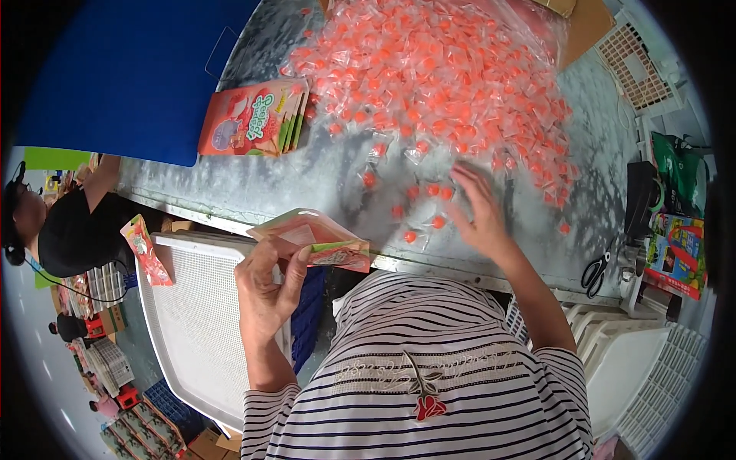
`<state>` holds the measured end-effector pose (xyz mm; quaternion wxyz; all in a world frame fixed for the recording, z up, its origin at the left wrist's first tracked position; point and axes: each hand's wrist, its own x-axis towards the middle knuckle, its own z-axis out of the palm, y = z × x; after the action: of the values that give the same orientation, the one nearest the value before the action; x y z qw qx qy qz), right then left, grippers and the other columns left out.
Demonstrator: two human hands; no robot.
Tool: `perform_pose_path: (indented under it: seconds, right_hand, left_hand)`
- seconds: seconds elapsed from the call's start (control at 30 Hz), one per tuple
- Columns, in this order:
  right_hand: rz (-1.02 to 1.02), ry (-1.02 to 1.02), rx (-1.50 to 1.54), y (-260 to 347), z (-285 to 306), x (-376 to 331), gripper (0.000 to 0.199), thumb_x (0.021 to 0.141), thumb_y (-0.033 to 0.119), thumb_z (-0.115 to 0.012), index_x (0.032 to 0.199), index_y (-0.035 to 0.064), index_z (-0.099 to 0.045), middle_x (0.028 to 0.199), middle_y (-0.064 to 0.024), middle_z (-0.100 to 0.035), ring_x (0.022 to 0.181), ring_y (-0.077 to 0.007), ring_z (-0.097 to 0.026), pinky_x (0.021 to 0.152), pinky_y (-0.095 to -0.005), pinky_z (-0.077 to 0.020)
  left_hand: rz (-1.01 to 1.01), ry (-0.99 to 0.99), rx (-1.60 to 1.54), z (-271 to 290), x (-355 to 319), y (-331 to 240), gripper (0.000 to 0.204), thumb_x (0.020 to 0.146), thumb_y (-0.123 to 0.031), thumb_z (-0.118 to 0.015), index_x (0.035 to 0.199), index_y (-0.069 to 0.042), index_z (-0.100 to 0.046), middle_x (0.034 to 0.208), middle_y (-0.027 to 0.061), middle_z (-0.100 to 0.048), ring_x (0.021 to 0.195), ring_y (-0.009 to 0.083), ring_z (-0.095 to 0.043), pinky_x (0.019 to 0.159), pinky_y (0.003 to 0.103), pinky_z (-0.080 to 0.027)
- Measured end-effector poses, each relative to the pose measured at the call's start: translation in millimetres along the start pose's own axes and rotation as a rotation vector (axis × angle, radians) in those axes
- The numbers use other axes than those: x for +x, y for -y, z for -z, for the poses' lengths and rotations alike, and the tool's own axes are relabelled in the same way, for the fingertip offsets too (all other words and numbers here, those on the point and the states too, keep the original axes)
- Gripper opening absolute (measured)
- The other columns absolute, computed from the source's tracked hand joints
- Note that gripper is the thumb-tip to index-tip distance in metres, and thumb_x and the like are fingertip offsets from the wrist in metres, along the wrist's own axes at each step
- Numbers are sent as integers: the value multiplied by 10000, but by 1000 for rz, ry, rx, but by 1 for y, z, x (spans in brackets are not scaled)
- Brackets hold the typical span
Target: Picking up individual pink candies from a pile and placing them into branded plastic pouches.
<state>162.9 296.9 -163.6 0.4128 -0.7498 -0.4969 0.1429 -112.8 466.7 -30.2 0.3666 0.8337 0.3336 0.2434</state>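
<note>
My left hand (270,277) pinches the edge of a pink and green candy pouch (337,255) at the table's near edge, and the pouch's mouth gapes. My right hand (481,215) reaches over the grey tabletop with fingers stretched out and nothing visible in them. Just left of its fingertips lie several loose orange-red candies (438,222) in clear wrappers. Beyond them spreads a large heap of the same wrapped candies (429,77). A stack of flat printed pouches (249,119) rests left of the heap.
A blue panel (130,69) covers the far left. Below the table edge stands a white tray (199,322) with a filled pouch (146,249) on its rim. Black scissors (595,274) lie at the right edge, near a white basket (636,65). Another person (80,230) is at the left.
</note>
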Motion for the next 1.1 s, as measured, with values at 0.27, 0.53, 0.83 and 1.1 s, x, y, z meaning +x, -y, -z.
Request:
perform_pose_path:
  seconds: [0.27, 0.53, 0.83, 1.1]
  right_hand:
    - [155, 277, -330, 27, -54, 3, 831, 666, 506, -732, 1353, 116, -473, 1521, -178, -193, 1414, -412, -102, 1129, -585, -77]
    - [437, 41, -419, -6, -64, -8, 355, 715, 170, -657, 1052, 64, -629, 1208, -130, -544, 1101, -324, -507, 947, -438, -432]
    - [-538, -280, 710, 15, 20, 18, 231, 963, 259, -568, 976, 44, -652, 712, -14, -635, 536, -42, -460, 545, -206, -449]
    - [-148, -128, 1076, 126, 39, 37, 229, 987, 166, -492, 1137, 21, -585, 925, -80, -667, 710, -90, -595, 645, -250, -511]
  left_hand:
    - [58, 39, 2, 1, -1, -11, 132, 856, -69, -680, 787, 10, -599, 690, 56, -604, 632, 115, -532, 624, 250, -437]
    - [-102, 36, -37, -3, 6, -27, 84, 819, -45, -704, 820, 15, -644, 691, 70, -607, 557, 136, -550, 517, 247, -427]
    - [-329, 251, -59, -43, 29, -43, 73, 823, -29, -684, 813, 12, -625, 722, 88, -606, 575, 154, -561, 502, 256, -437]
    - [-476, 322, 17, -67, 41, -57, 101, 791, -47, -701, 826, 2, -620, 721, 122, -597, 664, 318, -592, 578, 384, -469]
